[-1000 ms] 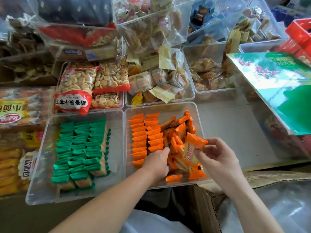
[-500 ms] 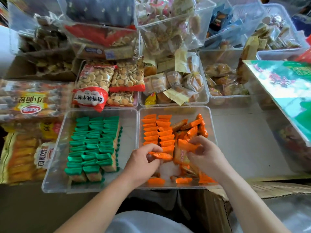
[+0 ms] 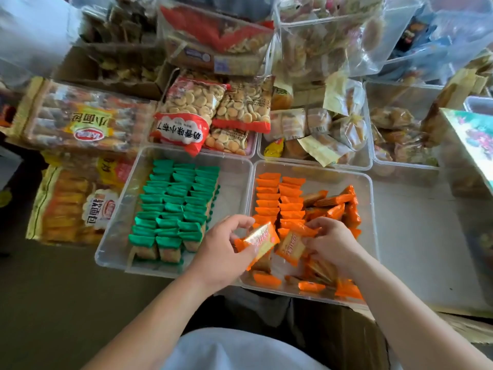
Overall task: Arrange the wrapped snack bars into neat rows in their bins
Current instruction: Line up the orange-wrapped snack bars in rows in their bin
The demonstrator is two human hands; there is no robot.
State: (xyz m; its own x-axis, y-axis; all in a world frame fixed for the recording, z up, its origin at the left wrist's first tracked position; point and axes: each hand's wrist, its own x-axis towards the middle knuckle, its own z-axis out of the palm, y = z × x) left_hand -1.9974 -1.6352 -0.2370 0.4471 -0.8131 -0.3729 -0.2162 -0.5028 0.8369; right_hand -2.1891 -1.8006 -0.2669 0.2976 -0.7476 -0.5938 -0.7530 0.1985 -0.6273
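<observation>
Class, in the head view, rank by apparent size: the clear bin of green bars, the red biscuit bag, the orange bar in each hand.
1. clear bin of green bars
2. red biscuit bag
3. orange bar in the left hand and orange bar in the right hand: they look alike, so tied.

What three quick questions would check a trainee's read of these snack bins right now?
1. True or false: the green-wrapped bars already stand in neat rows.
2. What do the left hand and right hand each hold? A) an orange-wrapped bar B) a biscuit bag C) nothing
3. Fill in: in the orange bin, the unsorted bars lie to the ___ of the two finished rows.

Key: 1 true; 2 A; 3 right.
</observation>
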